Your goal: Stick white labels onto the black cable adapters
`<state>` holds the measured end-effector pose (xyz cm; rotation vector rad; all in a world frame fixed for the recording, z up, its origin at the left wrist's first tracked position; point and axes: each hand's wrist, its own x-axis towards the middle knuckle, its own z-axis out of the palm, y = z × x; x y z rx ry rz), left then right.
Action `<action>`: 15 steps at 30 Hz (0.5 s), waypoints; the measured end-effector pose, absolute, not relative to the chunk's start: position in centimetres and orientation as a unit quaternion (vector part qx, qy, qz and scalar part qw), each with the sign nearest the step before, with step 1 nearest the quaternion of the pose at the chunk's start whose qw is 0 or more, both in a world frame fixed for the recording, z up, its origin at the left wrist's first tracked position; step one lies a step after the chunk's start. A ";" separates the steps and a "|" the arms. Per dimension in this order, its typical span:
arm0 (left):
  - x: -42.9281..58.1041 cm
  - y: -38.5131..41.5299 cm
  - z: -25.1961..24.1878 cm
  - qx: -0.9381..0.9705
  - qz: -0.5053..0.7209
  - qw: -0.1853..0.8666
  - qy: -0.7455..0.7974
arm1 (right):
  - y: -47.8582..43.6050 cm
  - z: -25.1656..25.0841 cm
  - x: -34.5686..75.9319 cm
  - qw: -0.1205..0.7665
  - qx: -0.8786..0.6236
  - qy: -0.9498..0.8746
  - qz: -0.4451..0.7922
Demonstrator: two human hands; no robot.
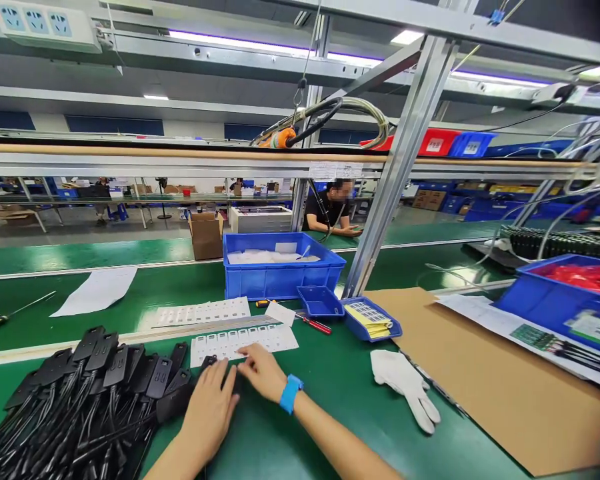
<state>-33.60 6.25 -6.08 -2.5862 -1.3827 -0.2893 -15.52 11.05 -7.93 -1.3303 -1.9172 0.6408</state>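
Note:
My left hand [209,410] lies flat, fingers stretched, over a black plug-like part [173,400] at the edge of a heap of black cabled parts [80,393]. My right hand [261,372], with a blue wristband [290,393], rests beside it with fingers bent at the near edge of a white label sheet [245,341]. What the right fingers hold is hidden. A second label sheet [203,311] lies just beyond, past a metal strip.
A big blue bin [283,275] stands behind the sheets, with two small blue trays [373,320] and a red-handled tool [316,325] to its right. A white glove [405,387] and brown cardboard [495,380] lie right. Another person [333,207] sits across the line.

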 end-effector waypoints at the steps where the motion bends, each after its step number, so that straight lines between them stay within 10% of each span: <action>1: -33.3 6.1 -6.5 -0.889 -0.098 0.087 -0.439 | 12.7 -7.9 -14.3 0.366 -0.542 -0.720 0.231; 15: -28.7 7.4 -7.0 -0.850 -0.033 0.064 -0.522 | 17.0 -10.6 -5.1 0.504 -0.601 -0.532 0.319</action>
